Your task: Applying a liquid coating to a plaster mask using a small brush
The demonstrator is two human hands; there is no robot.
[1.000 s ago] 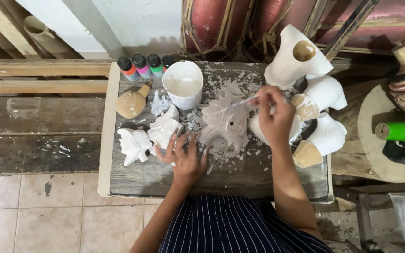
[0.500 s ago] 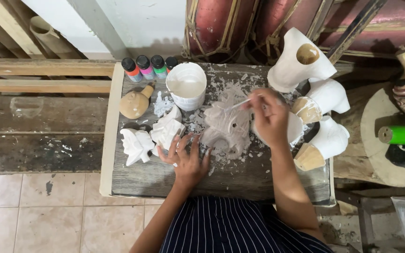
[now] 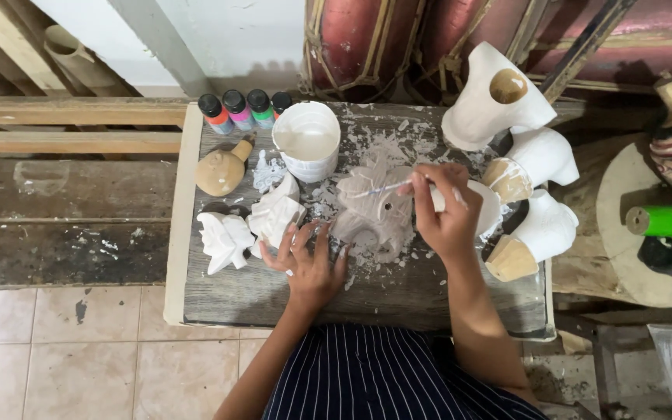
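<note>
We look down on a worn grey wooden counter (image 3: 227,299) flecked with white paint, set over pale floor tiles (image 3: 64,358) with dark planks to the left. Nearest us is a dark striped garment (image 3: 367,381) at the lower edge. Just beyond it the left hand (image 3: 309,260) lies flat on the counter, its fingers (image 3: 285,241) spread apart and empty, the tips close to a white leaf-shaped carving (image 3: 274,218) and the lower edge of a grey carved piece (image 3: 375,210). A second white carving (image 3: 223,241) lies just left of these. The right hand (image 3: 445,210) hovers over the grey carved piece, its fingers (image 3: 421,183) pinched together on a thin brush (image 3: 386,188) whose tip rests on the carving's surface. To the right of that hand stand three white-painted wooden figures (image 3: 542,229), stacked from near to far along the counter's edge. Farther back sit a white cup of paint (image 3: 306,140), a tan wooden bird shape (image 3: 222,169) to its left, and a row of small paint bottles (image 3: 243,110) with black caps. Behind everything we see reddish drums (image 3: 367,43) bound with cord against a white wall
</note>
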